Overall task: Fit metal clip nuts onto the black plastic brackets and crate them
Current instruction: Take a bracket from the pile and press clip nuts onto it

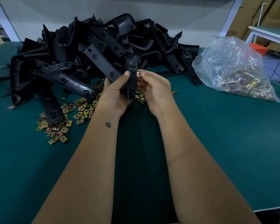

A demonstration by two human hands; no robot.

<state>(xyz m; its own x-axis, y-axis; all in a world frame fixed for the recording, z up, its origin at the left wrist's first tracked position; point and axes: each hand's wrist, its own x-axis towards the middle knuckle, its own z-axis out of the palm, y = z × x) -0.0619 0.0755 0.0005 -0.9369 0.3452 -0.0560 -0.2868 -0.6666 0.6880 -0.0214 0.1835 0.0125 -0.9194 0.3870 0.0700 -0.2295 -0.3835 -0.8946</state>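
My left hand (pixel 116 92) grips a black plastic bracket (pixel 131 75) upright above the green table, thumb on its left face. My right hand (pixel 153 88) pinches a brass-coloured clip nut (pixel 138 73) against the bracket's right edge. A big heap of black brackets (pixel 94 50) fills the table behind my hands. Loose clip nuts (pixel 74 112) lie scattered on the table to the left and under my hands.
A clear plastic bag (pixel 233 68) with several more clip nuts sits at the right on the green table (pixel 217 143). The table's near right edge (pixel 271 207) drops off. Cardboard boxes (pixel 249 18) and a white bench stand beyond at the right.
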